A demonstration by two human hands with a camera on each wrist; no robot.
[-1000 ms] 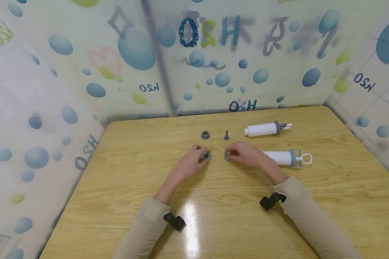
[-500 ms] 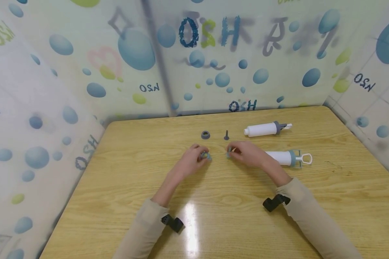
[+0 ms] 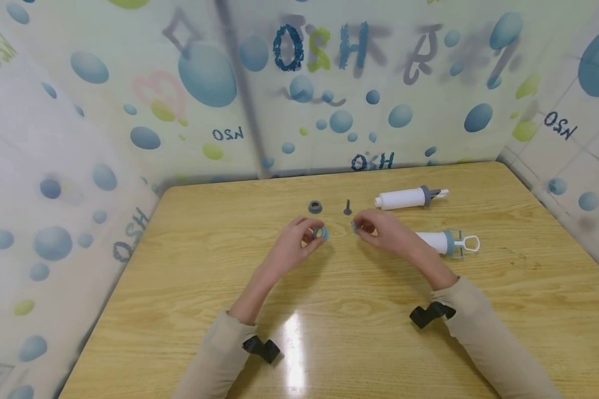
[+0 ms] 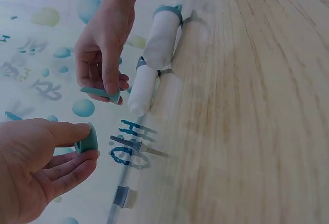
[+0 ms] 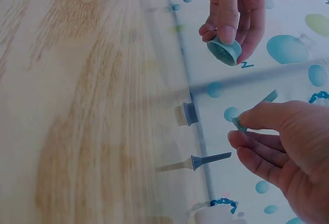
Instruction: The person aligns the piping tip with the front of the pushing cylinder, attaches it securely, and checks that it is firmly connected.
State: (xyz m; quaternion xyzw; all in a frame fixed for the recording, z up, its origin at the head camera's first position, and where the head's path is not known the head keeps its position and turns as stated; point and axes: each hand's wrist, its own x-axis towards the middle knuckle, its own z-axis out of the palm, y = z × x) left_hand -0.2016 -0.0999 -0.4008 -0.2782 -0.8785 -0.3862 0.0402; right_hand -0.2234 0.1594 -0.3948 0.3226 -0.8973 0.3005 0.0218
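Observation:
My left hand [image 3: 288,246] pinches a teal ring-shaped cap [image 4: 90,141] between thumb and fingers, held above the table. In the right wrist view the cap's wide open side [image 5: 224,54] faces down and outward. My right hand [image 3: 390,233] pinches a small teal funnel-like nozzle with a thin stem [image 5: 269,96] by its flared end, also above the table. The two hands are a short way apart, with the pieces not touching. Behind them stand a grey ring-shaped cap [image 3: 315,207] and a grey nozzle [image 3: 347,208], its stem pointing up.
A white syringe-like tube with a grey collar [image 3: 403,198] lies at the back right of the wooden table [image 3: 204,249]. Nearer, partly behind my right hand, lies another white tube with a teal collar and looped handle [image 3: 433,242]. A patterned wall [image 3: 299,133] borders the table's far edge.
Both hands have risen from the table surface, lifting the teal cap and the teal nozzle with them. The cap has tilted in my left hand. The grey pieces and white tubes stay put.

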